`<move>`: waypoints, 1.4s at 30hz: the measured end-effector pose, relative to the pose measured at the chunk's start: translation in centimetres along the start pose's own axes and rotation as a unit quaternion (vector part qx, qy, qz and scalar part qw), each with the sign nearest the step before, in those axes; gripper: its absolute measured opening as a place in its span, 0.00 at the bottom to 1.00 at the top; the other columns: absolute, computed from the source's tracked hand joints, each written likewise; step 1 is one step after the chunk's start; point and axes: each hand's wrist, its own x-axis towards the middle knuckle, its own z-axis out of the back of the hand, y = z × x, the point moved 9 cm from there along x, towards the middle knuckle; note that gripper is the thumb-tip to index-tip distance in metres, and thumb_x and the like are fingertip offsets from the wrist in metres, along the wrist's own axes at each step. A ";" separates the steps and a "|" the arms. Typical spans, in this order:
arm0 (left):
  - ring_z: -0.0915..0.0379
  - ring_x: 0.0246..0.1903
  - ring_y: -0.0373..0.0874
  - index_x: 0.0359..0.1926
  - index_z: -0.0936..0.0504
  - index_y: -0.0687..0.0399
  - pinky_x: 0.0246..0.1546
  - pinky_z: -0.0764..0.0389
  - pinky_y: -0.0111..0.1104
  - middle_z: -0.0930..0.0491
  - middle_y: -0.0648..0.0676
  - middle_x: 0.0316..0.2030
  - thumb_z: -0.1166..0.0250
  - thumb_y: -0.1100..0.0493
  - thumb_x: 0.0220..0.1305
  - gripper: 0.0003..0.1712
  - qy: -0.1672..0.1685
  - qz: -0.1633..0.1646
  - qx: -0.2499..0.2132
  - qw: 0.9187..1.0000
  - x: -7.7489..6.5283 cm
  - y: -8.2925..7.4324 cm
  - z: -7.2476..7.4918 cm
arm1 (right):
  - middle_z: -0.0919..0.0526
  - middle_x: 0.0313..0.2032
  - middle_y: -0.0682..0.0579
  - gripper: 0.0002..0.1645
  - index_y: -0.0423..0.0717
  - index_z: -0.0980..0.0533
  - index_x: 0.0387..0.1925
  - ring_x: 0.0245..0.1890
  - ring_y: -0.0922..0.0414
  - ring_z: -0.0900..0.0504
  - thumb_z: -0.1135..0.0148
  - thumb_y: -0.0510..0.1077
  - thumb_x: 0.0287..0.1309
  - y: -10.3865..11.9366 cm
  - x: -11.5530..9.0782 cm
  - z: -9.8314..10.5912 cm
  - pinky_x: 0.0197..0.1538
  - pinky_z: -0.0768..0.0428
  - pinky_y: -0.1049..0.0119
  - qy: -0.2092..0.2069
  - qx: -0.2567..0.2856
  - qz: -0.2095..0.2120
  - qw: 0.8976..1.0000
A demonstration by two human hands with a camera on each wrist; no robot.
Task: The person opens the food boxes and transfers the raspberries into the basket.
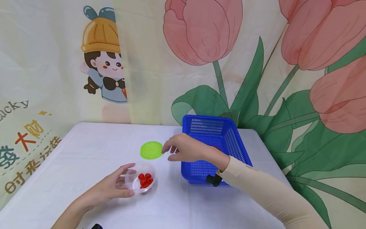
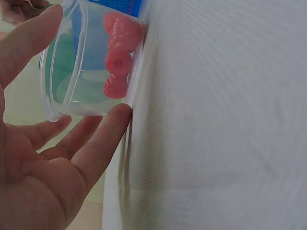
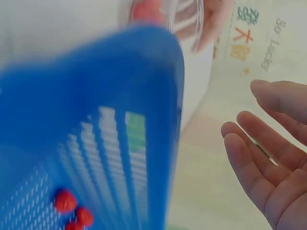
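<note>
A small clear plastic tub (image 1: pixel 137 168) stands on the white table with several red raspberries (image 1: pixel 145 180) at its bottom. My left hand (image 1: pixel 110 187) holds it from the left side; in the left wrist view the thumb (image 2: pixel 36 38) is at the rim and the fingers lie along the wall. Over the left edge of a blue plastic basket (image 1: pixel 186 173) hovers my right hand (image 1: pixel 186 148), fingers loosely bent and nothing between them. Its fingertips are just right of a round green lid (image 1: pixel 151 150) lying flat behind the tub.
Several more raspberries (image 3: pixel 67 201) lie on the basket's perforated floor, partly hidden by my right hand and arm in the head view. The white tabletop (image 1: pixel 91 149) ends against a wall cloth (image 1: pixel 148 79) printed with tulips and a cartoon figure.
</note>
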 end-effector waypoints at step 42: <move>0.30 0.70 0.65 0.84 0.49 0.43 0.58 0.17 0.33 0.38 0.63 0.77 0.23 0.54 0.65 0.56 0.010 -0.006 -0.003 1.000 -0.1 -0.1 0.0 | 0.11 0.47 0.60 0.19 0.53 0.13 0.56 0.42 0.67 0.18 0.24 0.39 0.63 3.0 7.4 -12.3 0.44 0.23 0.84 0.143 -0.057 0.013 0.988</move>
